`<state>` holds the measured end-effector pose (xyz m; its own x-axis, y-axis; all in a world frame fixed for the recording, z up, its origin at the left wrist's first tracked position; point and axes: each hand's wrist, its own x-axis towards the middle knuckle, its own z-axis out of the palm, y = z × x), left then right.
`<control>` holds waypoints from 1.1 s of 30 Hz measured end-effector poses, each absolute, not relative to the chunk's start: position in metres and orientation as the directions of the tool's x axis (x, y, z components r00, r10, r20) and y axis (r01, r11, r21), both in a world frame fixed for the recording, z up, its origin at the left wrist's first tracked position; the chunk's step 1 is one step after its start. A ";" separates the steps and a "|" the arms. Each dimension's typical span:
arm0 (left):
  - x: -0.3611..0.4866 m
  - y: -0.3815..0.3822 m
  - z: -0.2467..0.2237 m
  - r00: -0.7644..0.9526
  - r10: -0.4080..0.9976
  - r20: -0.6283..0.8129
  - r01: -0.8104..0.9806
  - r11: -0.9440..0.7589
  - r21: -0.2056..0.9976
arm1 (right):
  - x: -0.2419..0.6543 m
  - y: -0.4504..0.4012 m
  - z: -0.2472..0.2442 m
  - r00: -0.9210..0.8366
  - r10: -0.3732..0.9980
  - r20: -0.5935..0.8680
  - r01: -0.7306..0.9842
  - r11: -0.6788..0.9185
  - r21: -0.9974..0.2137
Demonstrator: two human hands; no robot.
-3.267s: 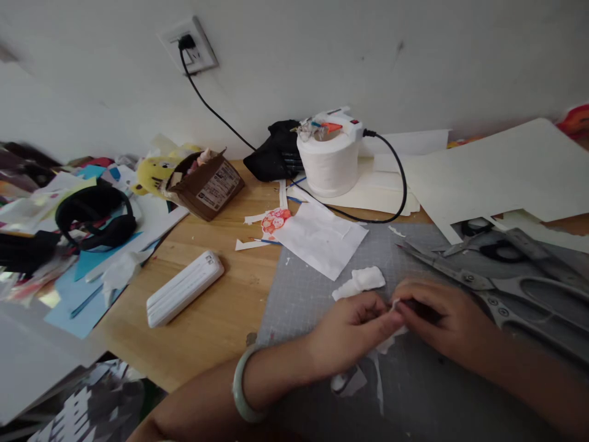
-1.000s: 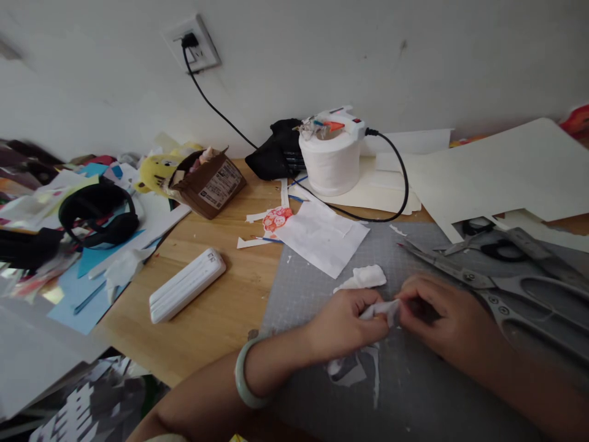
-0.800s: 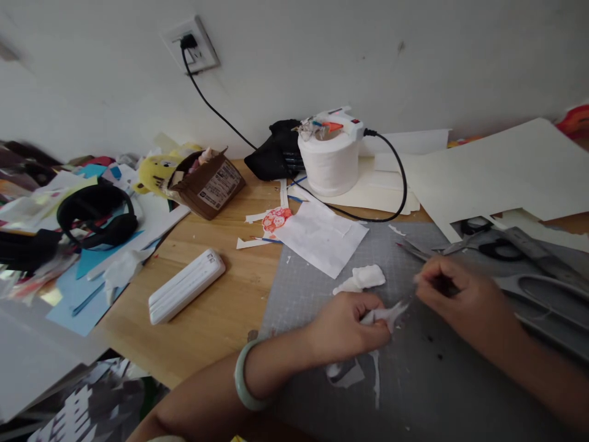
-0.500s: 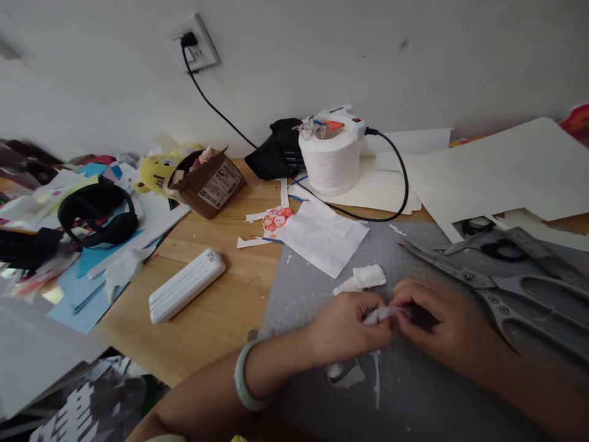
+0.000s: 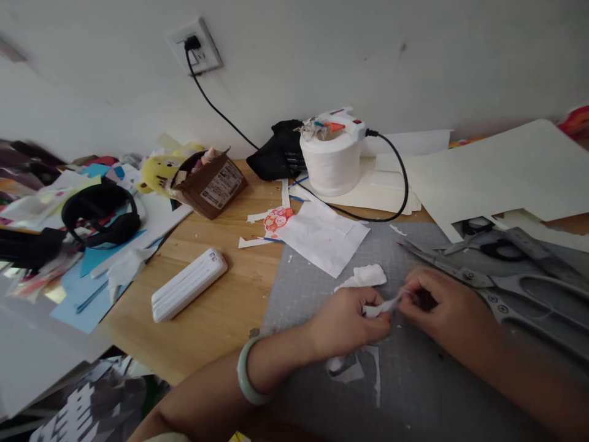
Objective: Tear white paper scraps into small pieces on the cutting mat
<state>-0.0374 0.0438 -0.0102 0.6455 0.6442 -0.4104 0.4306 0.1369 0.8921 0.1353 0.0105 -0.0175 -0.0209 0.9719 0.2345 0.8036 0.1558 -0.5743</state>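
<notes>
My left hand [image 5: 345,320], closed, grips a narrow white strip of what looks like tissue [image 5: 381,308] between thumb and fingers. The strip's thin, stretched right end is pinched by the fingertips of my right hand [image 5: 444,307]. Just beyond the hands, a crumpled white wad [image 5: 370,276] lies on the grey cutting mat [image 5: 313,294]. White scraps [image 5: 353,371] rest below my left hand. Large metal scissors [image 5: 488,282] lie open beside my right hand.
A white sheet [image 5: 324,236] overlaps the mat's far edge, near a red-orange cutout [image 5: 277,220]. Behind it stand a white roll [image 5: 330,162] and a black cable [image 5: 405,184]. To the left are a white case [image 5: 189,285], a cardboard box [image 5: 211,187] and headphones [image 5: 101,215].
My right hand has moved slightly right and up, away from my left. More of the white strip now shows, stretched between the hands.
</notes>
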 end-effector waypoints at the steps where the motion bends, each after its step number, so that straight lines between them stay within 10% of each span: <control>1: -0.037 0.043 -0.009 0.646 0.641 -0.415 0.440 0.132 0.888 | 0.139 0.012 -0.018 0.024 0.971 0.239 0.803 0.124 -0.582; 7: -0.037 0.040 -0.013 0.660 0.665 -0.350 0.443 0.032 0.896 | 0.140 0.014 -0.012 -0.058 0.991 0.122 0.652 0.130 -0.747; 15: -0.037 0.039 -0.021 0.601 0.777 -0.189 0.092 0.167 0.982 | 0.131 0.007 -0.013 -0.419 0.906 0.058 0.675 0.354 -0.648; 22: -0.044 0.040 -0.018 0.094 0.917 0.387 -0.072 -0.382 0.921 | 0.132 0.004 -0.010 -0.208 0.977 0.048 0.669 0.177 -0.721; 27: -0.046 0.033 -0.019 0.581 0.807 0.101 0.016 -0.136 0.991 | 0.131 0.005 -0.012 -0.019 0.999 0.048 0.605 0.050 -0.795; 33: -0.042 0.040 -0.013 0.632 0.774 0.039 0.240 -0.244 0.940 | 0.121 -0.001 -0.014 -0.237 0.970 0.057 0.531 0.179 -0.828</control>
